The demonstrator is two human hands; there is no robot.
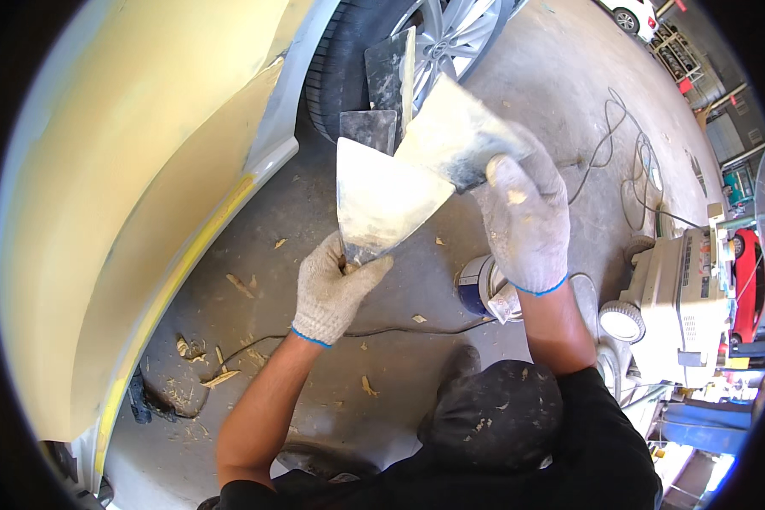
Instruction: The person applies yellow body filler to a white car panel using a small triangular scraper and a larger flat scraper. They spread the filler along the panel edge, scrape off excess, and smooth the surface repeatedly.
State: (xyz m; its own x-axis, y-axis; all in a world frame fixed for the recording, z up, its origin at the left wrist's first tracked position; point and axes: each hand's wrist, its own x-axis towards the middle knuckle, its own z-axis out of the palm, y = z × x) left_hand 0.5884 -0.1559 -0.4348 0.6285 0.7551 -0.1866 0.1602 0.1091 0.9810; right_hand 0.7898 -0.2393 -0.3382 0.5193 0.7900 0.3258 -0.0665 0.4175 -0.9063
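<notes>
My left hand [331, 287], in a pale work glove with a blue cuff edge, grips a putty spreader [388, 200] by its lower end. Pale yellow filler coats its wide blade. Gloved the same way, my right hand [525, 208] is closed on a second putty spreader [457, 127], smeared with filler and dark near the fingers. The two blades meet or overlap; whether they press together I cannot tell. Just behind them, two dark flat plates [368, 127] stand by the tyre, one with filler along its edge.
At left is a car body panel [144, 170] with yellowish filler, beside a wheel [442, 42]. A can [482, 287] stands below my right wrist. Black cable [382, 332] crosses the floor among filler scraps [221, 378]. A wheeled beige machine [667, 297] stands right.
</notes>
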